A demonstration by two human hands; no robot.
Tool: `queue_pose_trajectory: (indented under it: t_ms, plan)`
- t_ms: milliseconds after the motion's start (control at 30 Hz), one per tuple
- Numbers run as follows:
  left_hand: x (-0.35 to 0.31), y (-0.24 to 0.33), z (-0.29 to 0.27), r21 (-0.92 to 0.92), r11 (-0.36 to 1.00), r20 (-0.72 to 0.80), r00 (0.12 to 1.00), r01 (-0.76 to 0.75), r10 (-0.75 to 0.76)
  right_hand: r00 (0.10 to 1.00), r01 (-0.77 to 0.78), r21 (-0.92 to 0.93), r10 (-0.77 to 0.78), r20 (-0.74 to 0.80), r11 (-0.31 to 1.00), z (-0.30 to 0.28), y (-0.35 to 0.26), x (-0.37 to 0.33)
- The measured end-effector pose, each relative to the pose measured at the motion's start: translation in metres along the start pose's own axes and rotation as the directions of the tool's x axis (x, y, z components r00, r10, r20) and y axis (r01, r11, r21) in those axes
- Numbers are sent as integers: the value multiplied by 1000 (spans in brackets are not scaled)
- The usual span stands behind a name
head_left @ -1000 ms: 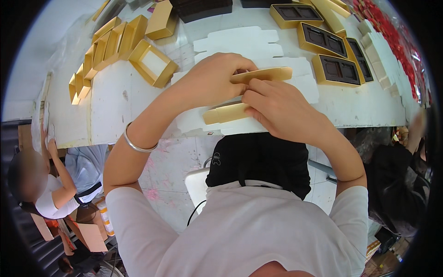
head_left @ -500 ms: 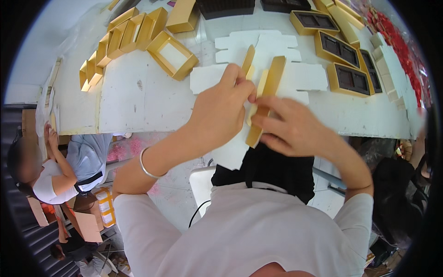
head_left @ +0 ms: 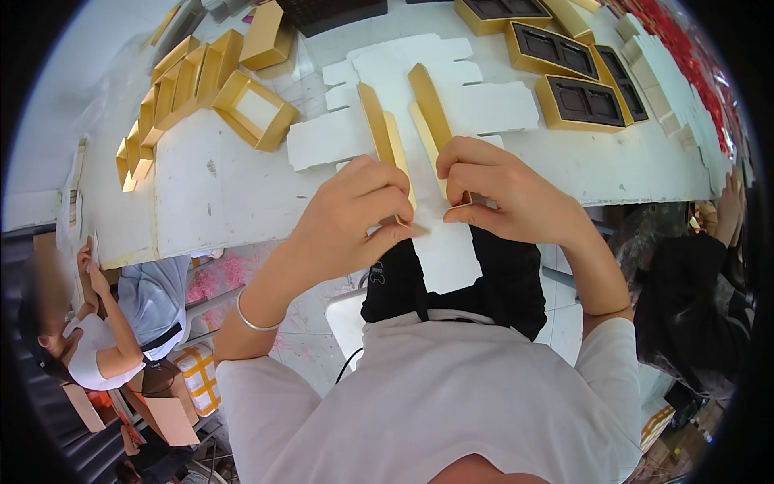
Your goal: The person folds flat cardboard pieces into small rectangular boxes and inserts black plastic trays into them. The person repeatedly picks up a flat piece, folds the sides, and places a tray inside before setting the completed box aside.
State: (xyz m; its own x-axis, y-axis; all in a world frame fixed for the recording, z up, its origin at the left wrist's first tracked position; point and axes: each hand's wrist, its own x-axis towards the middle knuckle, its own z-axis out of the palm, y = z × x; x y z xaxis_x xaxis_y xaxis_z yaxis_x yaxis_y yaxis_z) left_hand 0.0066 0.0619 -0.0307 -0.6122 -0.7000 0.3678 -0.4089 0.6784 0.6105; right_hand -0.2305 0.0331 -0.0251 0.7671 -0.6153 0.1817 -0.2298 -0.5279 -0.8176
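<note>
A flat white cardboard box blank lies partly on the table, its near end reaching over the edge above my lap. Two folded side walls, gold on the visible faces, stand up along it: a left wall and a right wall. My left hand is closed around the near end of the left wall, thumb and fingers pinching its end flap. Opposite it, my right hand pinches the near end of the right wall. Fingers hide the folded corners in both hands.
Gold box trays stand in a cluster at the left. Gold boxes with black inserts sit at the right, near white folded card pieces and red material. A black crate is at the back. Another person sits at far left.
My hands have moved apart, each to one wall's near end. The gold walls now stand farther apart and parallel, and the view has shifted slightly.
</note>
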Motion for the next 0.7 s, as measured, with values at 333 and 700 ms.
queue_pose_trajectory:
  t_ms: [333,700]
  plan:
    - [2,10,32,-15,992,-215,968,128,-128,999,0,-176,-6,-32,984,6,-14,3]
    - [8,18,16,-278,947,-77,979,161,-189,897,100,-348,-236,-374,932,36,-3,-27]
